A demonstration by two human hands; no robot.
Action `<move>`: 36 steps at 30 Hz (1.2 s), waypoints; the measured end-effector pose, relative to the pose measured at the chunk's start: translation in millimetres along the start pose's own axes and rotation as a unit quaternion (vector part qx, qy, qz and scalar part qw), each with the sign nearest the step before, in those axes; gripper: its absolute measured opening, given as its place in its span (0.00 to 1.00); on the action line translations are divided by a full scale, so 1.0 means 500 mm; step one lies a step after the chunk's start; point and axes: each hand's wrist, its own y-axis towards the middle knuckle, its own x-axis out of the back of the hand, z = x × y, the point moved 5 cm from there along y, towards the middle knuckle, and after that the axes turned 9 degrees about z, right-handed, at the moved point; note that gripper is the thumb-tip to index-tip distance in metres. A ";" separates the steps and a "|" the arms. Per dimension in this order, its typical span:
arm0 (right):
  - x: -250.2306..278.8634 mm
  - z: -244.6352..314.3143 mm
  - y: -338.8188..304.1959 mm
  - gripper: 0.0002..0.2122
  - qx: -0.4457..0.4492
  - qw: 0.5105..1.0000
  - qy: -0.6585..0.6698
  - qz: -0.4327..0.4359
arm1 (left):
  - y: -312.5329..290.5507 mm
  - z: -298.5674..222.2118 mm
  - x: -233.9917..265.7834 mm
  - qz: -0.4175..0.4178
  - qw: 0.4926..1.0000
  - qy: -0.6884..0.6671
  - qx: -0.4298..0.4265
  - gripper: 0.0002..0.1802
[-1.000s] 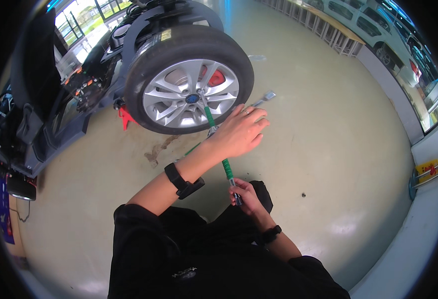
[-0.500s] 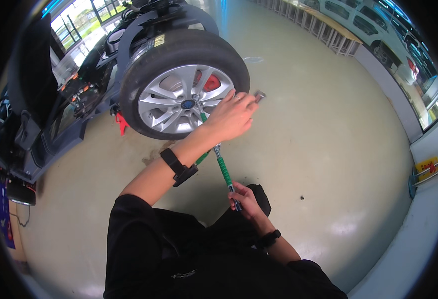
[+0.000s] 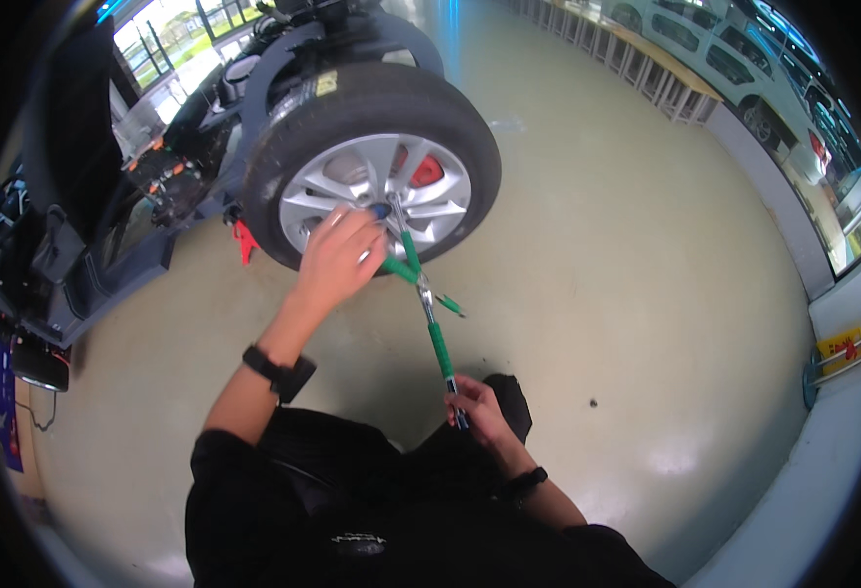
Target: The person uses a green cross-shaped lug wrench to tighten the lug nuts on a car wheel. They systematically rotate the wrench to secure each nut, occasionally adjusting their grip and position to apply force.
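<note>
A four-way lug wrench with green-wrapped arms stands between me and a car wheel with silver spokes. One arm reaches the wheel near its centre, where its tip meets a spoke recess. My right hand is closed around the dark near end of the wrench, in front of my knee. Over the wrench's left arm lies my left hand, its fingers curled and slightly blurred, hiding that arm's end. It is in front of the lower left spokes. The wrench's opposite arm points right, holding nothing.
A red stand is at the wheel's left, beside the opened vehicle chassis. A small dark piece lies on the floor to my right. A long bench lines the far right, with a white car behind glass.
My left hand has swung from the wrench's right side over to its left arm. The wrench's cross arms have turned. My right hand keeps its hold, slightly lower in view.
</note>
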 end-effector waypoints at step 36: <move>-0.049 0.015 0.048 0.13 -0.062 0.996 0.043 0.055 | -0.357 -0.147 -0.197 0.493 0.808 -0.282 0.157 0.14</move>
